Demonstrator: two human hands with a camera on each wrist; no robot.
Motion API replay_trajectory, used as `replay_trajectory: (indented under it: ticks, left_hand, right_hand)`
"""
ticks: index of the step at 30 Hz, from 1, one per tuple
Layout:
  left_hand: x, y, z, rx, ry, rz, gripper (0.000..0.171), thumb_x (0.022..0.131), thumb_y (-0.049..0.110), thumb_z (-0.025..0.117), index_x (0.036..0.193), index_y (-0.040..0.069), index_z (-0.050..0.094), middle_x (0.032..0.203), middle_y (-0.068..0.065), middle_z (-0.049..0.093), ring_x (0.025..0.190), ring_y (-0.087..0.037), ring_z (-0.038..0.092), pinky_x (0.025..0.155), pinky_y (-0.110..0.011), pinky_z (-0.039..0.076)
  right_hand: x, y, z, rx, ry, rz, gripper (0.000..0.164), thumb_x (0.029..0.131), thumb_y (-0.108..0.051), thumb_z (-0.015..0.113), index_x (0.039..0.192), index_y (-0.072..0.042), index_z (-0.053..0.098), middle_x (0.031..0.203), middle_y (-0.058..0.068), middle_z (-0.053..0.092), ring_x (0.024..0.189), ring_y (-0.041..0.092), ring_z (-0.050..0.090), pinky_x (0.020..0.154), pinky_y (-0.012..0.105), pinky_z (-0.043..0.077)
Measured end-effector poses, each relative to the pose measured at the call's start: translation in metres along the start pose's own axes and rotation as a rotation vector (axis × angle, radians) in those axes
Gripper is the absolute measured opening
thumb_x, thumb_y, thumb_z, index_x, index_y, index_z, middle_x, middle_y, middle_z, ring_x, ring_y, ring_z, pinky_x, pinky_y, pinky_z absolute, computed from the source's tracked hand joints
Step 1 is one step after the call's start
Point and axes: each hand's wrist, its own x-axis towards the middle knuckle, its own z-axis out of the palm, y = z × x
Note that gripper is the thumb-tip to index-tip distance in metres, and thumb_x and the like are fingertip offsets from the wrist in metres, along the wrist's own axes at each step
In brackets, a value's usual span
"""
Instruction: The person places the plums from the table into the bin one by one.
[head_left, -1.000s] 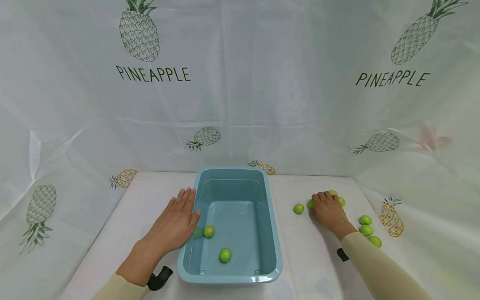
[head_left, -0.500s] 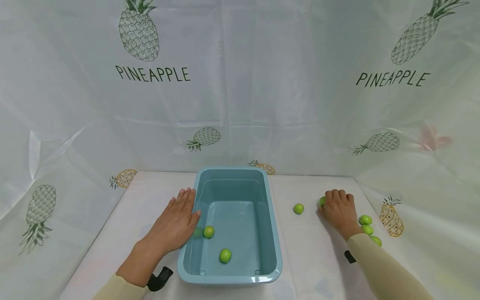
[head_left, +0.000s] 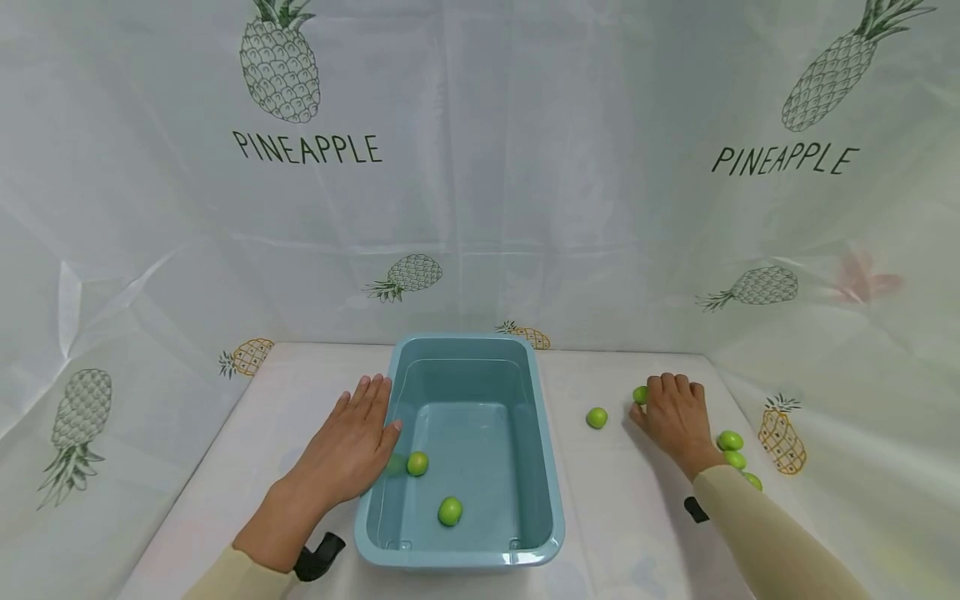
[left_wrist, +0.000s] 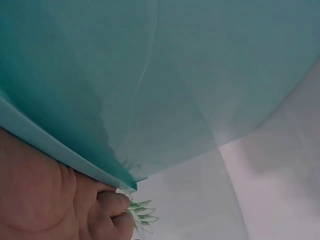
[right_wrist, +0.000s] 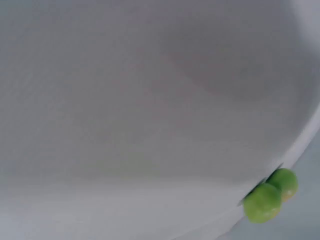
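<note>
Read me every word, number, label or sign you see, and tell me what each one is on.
"PINEAPPLE": upper left of the glossy white sheet, under an upright pineapple drawing.
"PINEAPPLE": upper right, same sheet, under a tilted pineapple drawing.
No lettering shows on the blue rectangular plastic tub.

Looks like a makeshift booth, screened on three sides by glossy whitish plastic-looking sheeting (head_left: 480,183) with printed pineapples (head_left: 281,72), around a flat white surface (head_left: 600,508).

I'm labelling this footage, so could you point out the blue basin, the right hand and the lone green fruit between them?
Blue basin (head_left: 480,446): head view, on its bare inside floor.
Right hand (head_left: 677,416): head view, on the back of the hand.
Lone green fruit (head_left: 597,417): head view, middle of its visible surface.
</note>
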Motion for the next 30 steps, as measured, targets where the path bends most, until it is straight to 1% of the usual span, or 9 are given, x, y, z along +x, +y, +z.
replay_trajectory:
  ticks: [3,7,12,14,20,25,30]
  left_hand:
    - [0.0,-0.001,0.0,0.015,-0.001,-0.003,0.068,0.111,0.031,0.048,0.161,-0.011,0.03,0.167,-0.029,0.032,0.158,-0.048,0.025,0.126,-0.066,0.024]
    - [0.0,-0.001,0.0,0.021,-0.002,-0.004,0.067,0.111,0.031,0.048,0.161,-0.011,0.03,0.167,-0.03,0.032,0.158,-0.048,0.025,0.126,-0.066,0.024]
    - [0.0,-0.001,-0.001,0.012,-0.005,-0.003,0.067,0.111,0.031,0.048,0.161,-0.011,0.03,0.168,-0.029,0.032,0.158,-0.047,0.024,0.126,-0.066,0.023]
    - [0.0,0.0,-0.001,0.01,-0.006,-0.002,0.067,0.111,0.031,0.047,0.161,-0.011,0.03,0.168,-0.029,0.031,0.159,-0.047,0.024,0.126,-0.066,0.023]
    - [0.0,0.001,-0.001,0.004,0.001,0.003,0.067,0.111,0.03,0.049,0.16,-0.011,0.031,0.167,-0.03,0.032,0.158,-0.048,0.025,0.126,-0.066,0.024]
    - [0.0,0.0,0.0,-0.001,0.004,0.001,0.067,0.111,0.03,0.049,0.16,-0.011,0.031,0.167,-0.03,0.033,0.158,-0.048,0.025,0.126,-0.066,0.024]
    - [0.0,0.0,0.0,0.003,0.003,-0.002,0.066,0.111,0.03,0.048,0.16,-0.012,0.031,0.167,-0.03,0.033,0.158,-0.048,0.025,0.126,-0.066,0.025]
  right_hand:
    - [0.007,-0.009,-0.004,0.026,0.04,-0.013,0.039,0.087,-0.032,0.074,0.089,-0.003,0.047,0.082,0.012,0.045,0.083,0.037,0.047,0.079,0.054,0.042]
    - [0.017,-0.021,-0.011,0.042,0.1,-0.052,0.04,0.086,-0.033,0.074,0.09,-0.002,0.049,0.082,0.013,0.046,0.083,0.038,0.048,0.076,0.053,0.042]
    - [0.029,-0.039,-0.019,0.072,0.172,-0.099,0.04,0.086,-0.035,0.071,0.092,-0.002,0.05,0.083,0.014,0.048,0.082,0.038,0.049,0.074,0.052,0.041]
    - [0.034,-0.048,-0.024,0.093,0.187,-0.113,0.039,0.086,-0.036,0.069,0.093,-0.002,0.051,0.084,0.014,0.049,0.083,0.038,0.049,0.074,0.052,0.041]
    - [0.051,-0.077,-0.047,0.139,0.205,-0.123,0.041,0.088,-0.039,0.066,0.097,-0.002,0.053,0.087,0.014,0.053,0.085,0.036,0.049,0.076,0.051,0.041]
    - [0.067,-0.099,-0.069,0.182,0.273,-0.157,0.041,0.089,-0.039,0.064,0.099,0.0,0.056,0.089,0.016,0.056,0.086,0.038,0.052,0.075,0.051,0.041]
    - [0.081,-0.125,-0.091,0.239,0.302,-0.191,0.041,0.09,-0.039,0.064,0.103,-0.002,0.057,0.09,0.014,0.056,0.087,0.036,0.052,0.076,0.049,0.039]
